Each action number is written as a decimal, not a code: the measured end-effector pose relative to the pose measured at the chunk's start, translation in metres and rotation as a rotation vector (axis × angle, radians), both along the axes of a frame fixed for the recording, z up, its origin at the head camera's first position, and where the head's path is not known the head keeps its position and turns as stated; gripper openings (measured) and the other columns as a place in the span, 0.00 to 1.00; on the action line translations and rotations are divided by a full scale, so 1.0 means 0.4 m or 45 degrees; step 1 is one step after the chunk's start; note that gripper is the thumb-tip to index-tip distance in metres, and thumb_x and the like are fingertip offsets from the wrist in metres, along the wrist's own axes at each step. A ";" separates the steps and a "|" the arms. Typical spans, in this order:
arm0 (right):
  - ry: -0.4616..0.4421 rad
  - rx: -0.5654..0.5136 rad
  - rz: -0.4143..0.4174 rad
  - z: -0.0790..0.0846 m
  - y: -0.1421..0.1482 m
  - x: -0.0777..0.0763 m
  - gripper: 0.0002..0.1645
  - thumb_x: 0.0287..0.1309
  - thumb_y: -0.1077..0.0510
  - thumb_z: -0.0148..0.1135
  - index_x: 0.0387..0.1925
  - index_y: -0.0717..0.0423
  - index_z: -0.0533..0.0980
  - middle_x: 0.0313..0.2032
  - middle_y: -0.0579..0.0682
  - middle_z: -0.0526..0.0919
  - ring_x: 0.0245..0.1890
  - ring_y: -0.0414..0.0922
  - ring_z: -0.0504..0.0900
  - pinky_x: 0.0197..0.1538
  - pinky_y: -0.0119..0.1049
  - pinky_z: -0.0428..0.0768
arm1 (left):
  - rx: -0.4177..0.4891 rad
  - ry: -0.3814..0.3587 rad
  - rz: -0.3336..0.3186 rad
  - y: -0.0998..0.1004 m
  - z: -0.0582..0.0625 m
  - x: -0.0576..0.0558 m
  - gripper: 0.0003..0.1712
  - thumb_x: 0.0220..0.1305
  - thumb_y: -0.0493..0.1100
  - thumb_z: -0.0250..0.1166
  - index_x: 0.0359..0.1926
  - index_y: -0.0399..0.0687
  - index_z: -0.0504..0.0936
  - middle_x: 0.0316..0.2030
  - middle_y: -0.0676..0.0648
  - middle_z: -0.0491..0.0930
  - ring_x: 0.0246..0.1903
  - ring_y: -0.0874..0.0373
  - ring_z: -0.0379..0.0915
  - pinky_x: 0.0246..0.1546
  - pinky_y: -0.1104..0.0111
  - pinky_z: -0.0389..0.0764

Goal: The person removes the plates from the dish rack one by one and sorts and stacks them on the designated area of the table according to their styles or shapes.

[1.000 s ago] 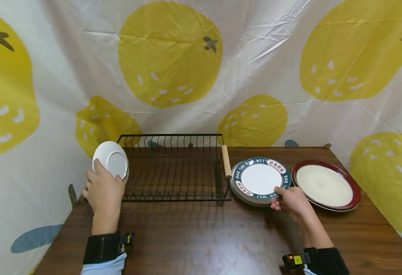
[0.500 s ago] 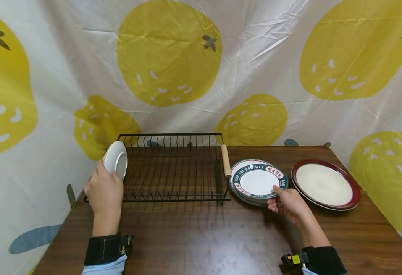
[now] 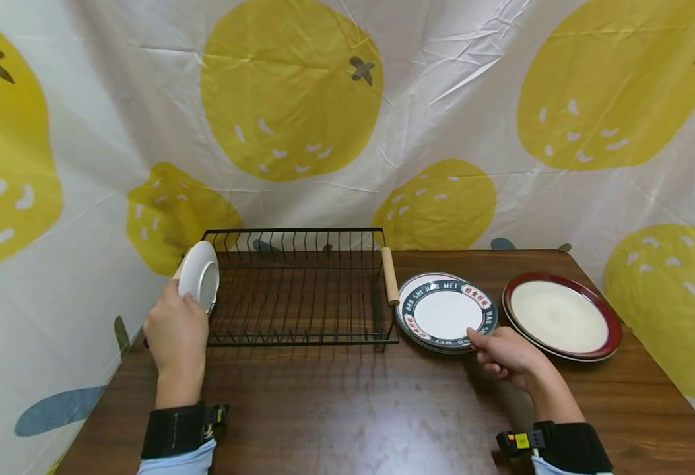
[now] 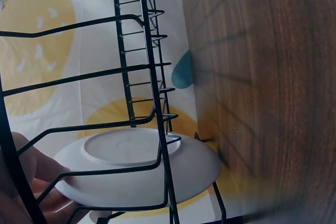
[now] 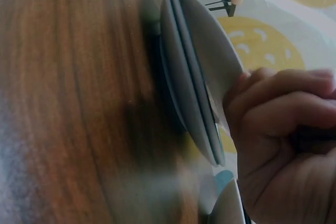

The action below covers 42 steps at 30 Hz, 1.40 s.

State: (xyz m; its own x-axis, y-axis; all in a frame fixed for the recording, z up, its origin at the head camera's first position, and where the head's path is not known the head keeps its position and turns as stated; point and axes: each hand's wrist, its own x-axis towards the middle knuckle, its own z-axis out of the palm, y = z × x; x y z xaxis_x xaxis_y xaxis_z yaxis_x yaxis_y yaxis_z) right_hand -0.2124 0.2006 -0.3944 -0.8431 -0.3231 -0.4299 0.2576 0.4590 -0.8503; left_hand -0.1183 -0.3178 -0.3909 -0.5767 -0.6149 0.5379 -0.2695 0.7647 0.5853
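Observation:
My left hand (image 3: 176,326) grips a small white plate (image 3: 197,272) by its edge. This plate stands steeply tilted in the left end of a black wire dish rack (image 3: 299,344), its underside facing right. In the left wrist view, rack wires cross in front of the plate (image 4: 121,184) and my fingers (image 4: 44,166). On the right, my right hand (image 3: 510,353) pinches the near-right rim of a white plate with a patterned teal border (image 3: 445,313), the top one of a stack. The right wrist view has this top plate (image 5: 207,32) angled up from the plates below (image 5: 181,72).
A cream plate with a dark red rim (image 3: 561,316) lies on another plate at the right. The rack's wooden handle (image 3: 390,276) is close beside the teal stack. Behind the brown wooden table (image 3: 347,409) hangs a lemon-print cloth (image 3: 430,132).
The left plate has turned from facing me to nearly edge-on, in the rack's left end. The top teal-bordered plate has shifted slightly left and toward me, baring the plate beneath at the back.

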 end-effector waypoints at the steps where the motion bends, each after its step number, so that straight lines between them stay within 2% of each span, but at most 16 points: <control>1: 0.010 0.009 -0.004 -0.002 0.002 0.000 0.25 0.84 0.43 0.47 0.35 0.57 0.75 0.17 0.41 0.67 0.17 0.37 0.65 0.23 0.28 0.64 | 0.008 -0.001 0.001 0.000 0.001 0.000 0.19 0.77 0.35 0.57 0.60 0.24 0.78 0.52 0.20 0.83 0.49 0.18 0.80 0.50 0.28 0.79; 3: 0.032 0.031 -0.020 -0.007 0.004 0.000 0.25 0.84 0.43 0.48 0.36 0.58 0.76 0.17 0.42 0.67 0.17 0.37 0.66 0.23 0.28 0.64 | 0.018 -0.005 -0.001 -0.001 0.004 0.000 0.19 0.77 0.36 0.56 0.60 0.24 0.78 0.52 0.19 0.83 0.49 0.18 0.80 0.50 0.28 0.79; 11: 0.101 0.165 -0.075 -0.029 0.007 0.008 0.31 0.84 0.41 0.46 0.26 0.55 0.76 0.16 0.42 0.68 0.15 0.38 0.66 0.22 0.29 0.63 | 0.076 -0.015 0.000 -0.007 -0.002 0.000 0.19 0.78 0.37 0.55 0.57 0.22 0.78 0.49 0.17 0.82 0.47 0.17 0.79 0.48 0.27 0.78; 14: 0.108 0.212 -0.087 -0.027 0.006 0.011 0.33 0.84 0.38 0.44 0.26 0.54 0.75 0.16 0.43 0.69 0.15 0.39 0.67 0.22 0.30 0.63 | 0.105 0.030 0.016 -0.008 -0.012 0.003 0.19 0.78 0.37 0.56 0.57 0.23 0.79 0.49 0.19 0.83 0.48 0.18 0.81 0.49 0.28 0.80; 19: 0.115 0.222 -0.114 -0.011 0.003 0.011 0.34 0.84 0.36 0.43 0.28 0.54 0.76 0.16 0.43 0.70 0.17 0.41 0.68 0.23 0.32 0.63 | 0.088 0.207 0.011 -0.005 -0.013 0.004 0.17 0.77 0.37 0.58 0.56 0.26 0.81 0.49 0.22 0.85 0.46 0.20 0.82 0.47 0.29 0.81; 27: 0.108 0.210 -0.128 0.004 0.001 0.014 0.35 0.84 0.36 0.42 0.29 0.55 0.76 0.17 0.43 0.69 0.18 0.40 0.68 0.24 0.31 0.65 | 0.060 0.480 -0.027 0.010 0.021 0.017 0.13 0.75 0.34 0.63 0.51 0.25 0.82 0.44 0.23 0.87 0.43 0.23 0.85 0.44 0.34 0.83; 36: 0.094 0.123 -0.133 0.036 -0.010 0.028 0.35 0.84 0.35 0.41 0.32 0.57 0.77 0.16 0.42 0.68 0.17 0.39 0.67 0.23 0.30 0.64 | -0.038 0.780 -0.117 0.053 0.099 0.046 0.15 0.76 0.38 0.63 0.49 0.24 0.83 0.41 0.25 0.87 0.42 0.27 0.86 0.42 0.37 0.84; 37: 0.090 0.100 -0.126 0.041 -0.011 0.031 0.35 0.84 0.36 0.41 0.33 0.58 0.76 0.16 0.42 0.67 0.17 0.39 0.67 0.23 0.30 0.64 | -0.058 0.807 -0.126 0.061 0.109 0.052 0.15 0.76 0.38 0.63 0.49 0.25 0.83 0.41 0.25 0.87 0.41 0.28 0.87 0.41 0.46 0.87; 39: 0.086 0.060 -0.106 0.050 -0.014 0.036 0.34 0.85 0.38 0.39 0.34 0.58 0.75 0.16 0.42 0.66 0.17 0.39 0.66 0.22 0.30 0.64 | -0.108 0.858 -0.140 0.078 0.129 0.064 0.15 0.76 0.39 0.64 0.49 0.26 0.84 0.40 0.26 0.88 0.37 0.30 0.87 0.39 0.64 0.85; 42: 0.086 0.004 -0.074 0.067 -0.021 0.043 0.33 0.86 0.39 0.36 0.34 0.57 0.73 0.16 0.42 0.66 0.17 0.39 0.66 0.22 0.30 0.63 | -0.128 0.950 -0.159 0.105 0.162 0.082 0.14 0.75 0.38 0.66 0.47 0.27 0.86 0.41 0.29 0.90 0.34 0.36 0.88 0.38 0.86 0.73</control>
